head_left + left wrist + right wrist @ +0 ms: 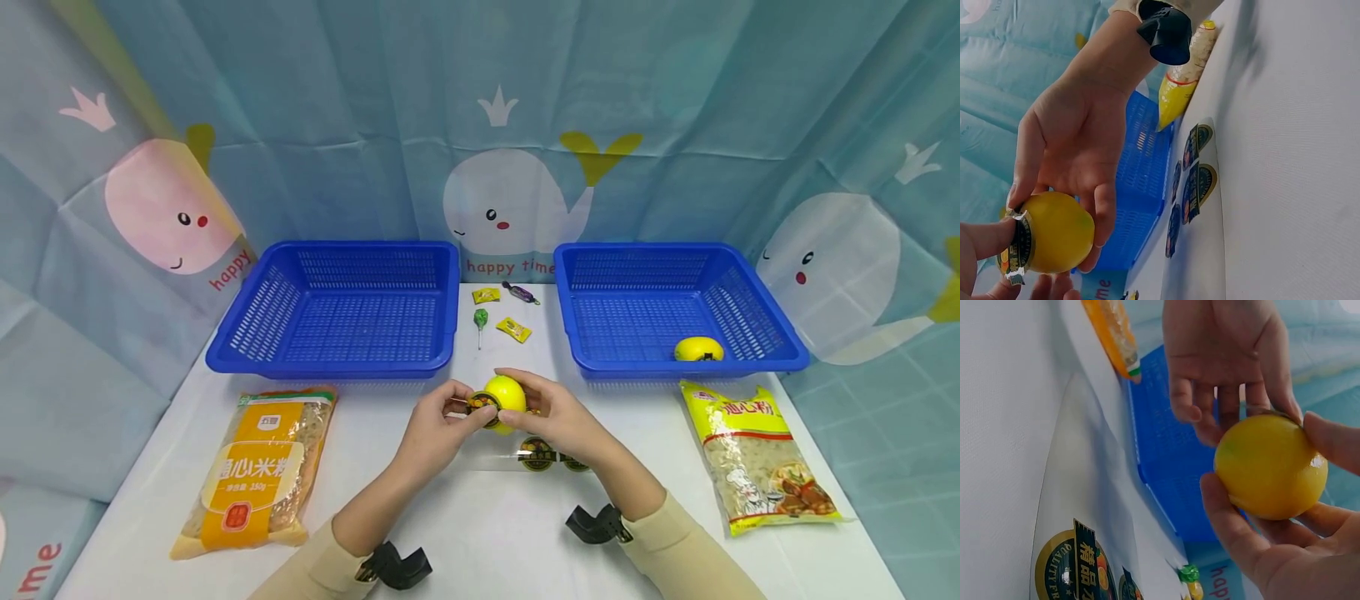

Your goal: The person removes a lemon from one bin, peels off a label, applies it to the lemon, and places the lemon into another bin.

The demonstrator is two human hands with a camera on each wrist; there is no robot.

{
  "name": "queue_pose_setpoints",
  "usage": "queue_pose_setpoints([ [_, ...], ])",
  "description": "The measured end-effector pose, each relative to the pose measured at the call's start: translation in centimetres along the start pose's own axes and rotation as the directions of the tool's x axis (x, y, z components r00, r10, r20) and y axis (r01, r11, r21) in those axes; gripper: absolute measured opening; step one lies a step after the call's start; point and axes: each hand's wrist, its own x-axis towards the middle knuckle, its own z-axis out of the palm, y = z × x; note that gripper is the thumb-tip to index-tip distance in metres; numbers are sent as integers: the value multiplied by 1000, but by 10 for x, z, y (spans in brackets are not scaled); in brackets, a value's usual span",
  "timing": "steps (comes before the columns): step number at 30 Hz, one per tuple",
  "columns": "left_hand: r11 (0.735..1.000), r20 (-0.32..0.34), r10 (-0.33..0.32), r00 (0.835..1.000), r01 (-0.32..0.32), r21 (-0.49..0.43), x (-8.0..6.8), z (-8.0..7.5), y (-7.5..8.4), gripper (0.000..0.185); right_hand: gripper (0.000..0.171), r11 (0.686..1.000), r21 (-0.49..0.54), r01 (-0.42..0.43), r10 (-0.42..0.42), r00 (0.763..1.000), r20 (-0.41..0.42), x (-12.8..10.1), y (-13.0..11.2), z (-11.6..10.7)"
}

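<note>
Two blue baskets (341, 312) (675, 308) stand at the back of the white surface (480, 533); the right one holds a yellow fruit (698, 349). Between them lie small wrapped sweets (513, 329) and a green lollipop (480, 318). Pasta bags (255, 467) (753, 454) lie at either side

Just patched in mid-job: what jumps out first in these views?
Centre front, both hands hold a yellow lemon: the right hand cups it while the left hand pinches a round sticker against it. A sticker sheet lies on the table under the right hand. Behind, two blue baskets; the right basket holds another lemon.
</note>
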Motion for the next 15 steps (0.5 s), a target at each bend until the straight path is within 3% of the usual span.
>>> queue_pose_setpoints([
  [6,998,17,-11,1000,13,-68,0,1,1,26,60,999,29,-28,28,999,18,-2,0,-3],
  [15,996,-45,9,999,-13,-86,-2,5,-1,26,56,993,-115,-1,1,1000,7,-2,-1,-4],
])
